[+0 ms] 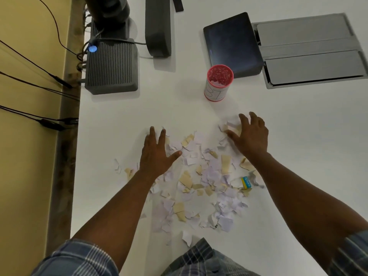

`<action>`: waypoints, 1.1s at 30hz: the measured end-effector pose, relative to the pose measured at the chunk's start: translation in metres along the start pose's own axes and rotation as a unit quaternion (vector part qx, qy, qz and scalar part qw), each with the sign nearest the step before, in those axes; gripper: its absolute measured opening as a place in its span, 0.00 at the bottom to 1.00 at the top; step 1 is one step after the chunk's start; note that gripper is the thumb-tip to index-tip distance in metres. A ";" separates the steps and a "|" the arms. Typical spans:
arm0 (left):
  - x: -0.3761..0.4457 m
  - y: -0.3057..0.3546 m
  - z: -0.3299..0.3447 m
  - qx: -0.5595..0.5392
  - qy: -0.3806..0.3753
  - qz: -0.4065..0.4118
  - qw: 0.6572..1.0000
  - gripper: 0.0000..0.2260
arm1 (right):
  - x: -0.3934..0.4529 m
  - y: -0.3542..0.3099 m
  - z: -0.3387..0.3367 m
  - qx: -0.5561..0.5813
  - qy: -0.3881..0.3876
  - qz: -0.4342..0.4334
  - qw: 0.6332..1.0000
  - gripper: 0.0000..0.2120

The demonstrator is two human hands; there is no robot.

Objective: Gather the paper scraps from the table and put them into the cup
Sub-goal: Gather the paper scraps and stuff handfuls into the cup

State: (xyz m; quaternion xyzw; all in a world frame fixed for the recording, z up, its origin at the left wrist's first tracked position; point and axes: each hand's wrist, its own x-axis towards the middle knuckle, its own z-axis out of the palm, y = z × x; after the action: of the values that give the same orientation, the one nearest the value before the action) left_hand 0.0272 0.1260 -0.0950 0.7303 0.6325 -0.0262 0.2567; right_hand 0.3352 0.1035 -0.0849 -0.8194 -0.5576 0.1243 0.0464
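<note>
Head view: cup (217, 90) (handwritten, illegible)

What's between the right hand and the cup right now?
Only bare white table, as the head view shows. The right hand rests on scraps at the pile's far edge; the cup stands apart beyond it.

Scraps (232, 127) under right hand (251, 134), perhaps.

Paper scraps (201, 180) spread on the table (298, 136) before me, my left hand (157, 154) on their left edge, my right hand (249, 134) on their far right, cup (218, 83) beyond them, tablet (232, 42) just behind the cup.
</note>
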 end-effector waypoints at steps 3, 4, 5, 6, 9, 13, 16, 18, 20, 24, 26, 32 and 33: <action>0.008 0.009 -0.001 0.045 0.001 -0.001 0.999 0.47 | -0.001 0.008 0.003 -0.010 -0.070 0.023 0.997 0.37; 0.011 0.013 -0.001 0.054 -0.002 0.009 0.999 0.47 | -0.001 0.006 0.004 -0.005 -0.085 0.016 0.996 0.38; 0.013 0.016 -0.001 0.057 -0.009 0.022 0.998 0.47 | -0.001 0.004 0.005 -0.002 -0.093 -0.002 0.996 0.40; 0.014 0.019 -0.001 0.057 -0.018 0.036 0.998 0.47 | -0.001 0.000 0.005 0.003 -0.098 -0.027 0.995 0.41; 0.016 0.028 0.000 0.068 -0.045 0.078 0.994 0.44 | -0.005 -0.017 0.007 -0.001 -0.120 -0.099 0.988 0.46; 0.011 0.041 0.005 0.109 -0.071 0.118 0.985 0.39 | -0.015 -0.038 0.013 -0.068 -0.141 -0.182 0.971 0.45; 0.006 0.049 0.008 0.090 -0.071 0.121 0.986 0.30 | -0.022 -0.050 0.015 -0.071 -0.149 -0.207 0.964 0.34; 0.004 0.053 0.009 0.061 -0.048 0.128 0.989 0.24 | -0.027 -0.057 0.014 -0.054 -0.148 -0.221 0.962 0.26; 0.001 0.056 0.010 0.034 -0.025 0.130 0.991 0.17 | -0.035 -0.061 0.013 -0.047 -0.136 -0.248 0.958 0.19; -0.009 0.056 0.017 -0.024 0.006 0.118 0.993 0.10 | -0.048 -0.066 0.012 -0.046 -0.124 -0.273 0.953 0.09; -0.013 0.053 0.017 -0.037 0.027 0.126 0.991 0.08 | -0.053 -0.067 0.012 -0.042 -0.124 -0.273 0.953 0.09; -0.010 0.050 0.006 -0.105 0.045 0.108 0.988 0.09 | -0.049 -0.065 0.012 0.027 -0.098 -0.242 0.965 0.08; -0.008 0.050 0.004 -0.124 0.057 0.096 0.986 0.09 | -0.048 -0.064 0.011 0.055 -0.088 -0.230 0.968 0.08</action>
State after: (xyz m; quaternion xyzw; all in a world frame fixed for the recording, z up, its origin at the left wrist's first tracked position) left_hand 0.0738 0.1136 -0.0780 0.7506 0.5710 0.1193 0.3104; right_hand 0.2579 0.0825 -0.0743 -0.6515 -0.7251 0.2120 0.0693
